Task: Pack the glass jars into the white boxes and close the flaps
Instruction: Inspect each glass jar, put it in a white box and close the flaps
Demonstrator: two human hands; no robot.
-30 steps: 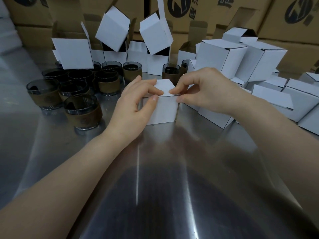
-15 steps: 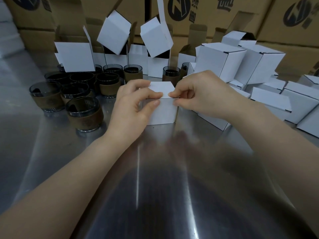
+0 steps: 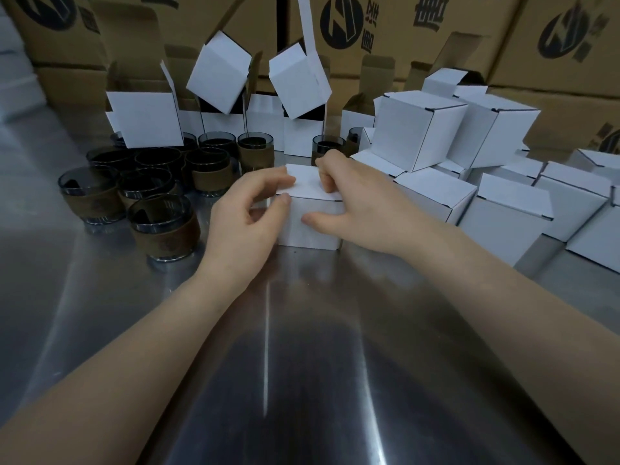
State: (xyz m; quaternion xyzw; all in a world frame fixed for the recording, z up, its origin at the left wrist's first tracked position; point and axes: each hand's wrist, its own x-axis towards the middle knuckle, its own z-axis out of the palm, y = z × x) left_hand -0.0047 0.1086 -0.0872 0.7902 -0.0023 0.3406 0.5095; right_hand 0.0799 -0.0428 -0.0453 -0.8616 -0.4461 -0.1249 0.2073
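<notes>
Honestly, maybe halfway: left hand (image 3: 245,216) and right hand (image 3: 362,203) both pinch the white box (image 3: 308,238) between them, its top flap nearly shut. Right of the right hand sit closed boxes (image 3: 419,129); unpacked jars (image 3: 164,226) wait left of the left hand.

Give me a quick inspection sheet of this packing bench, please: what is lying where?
Surface: shiny steel table, streaked with reflections.
Job's things: small white cardboard box at centre, top flap folded over; dark glass jars with brown sleeves grouped left; open white boxes behind; closed white boxes stacked right.
Clutter: nothing seen.
Grips: left hand pinches the box's top edge; right hand holds its top and front.
Cables: nothing seen.
Surroundings: brown printed cartons behind.
</notes>
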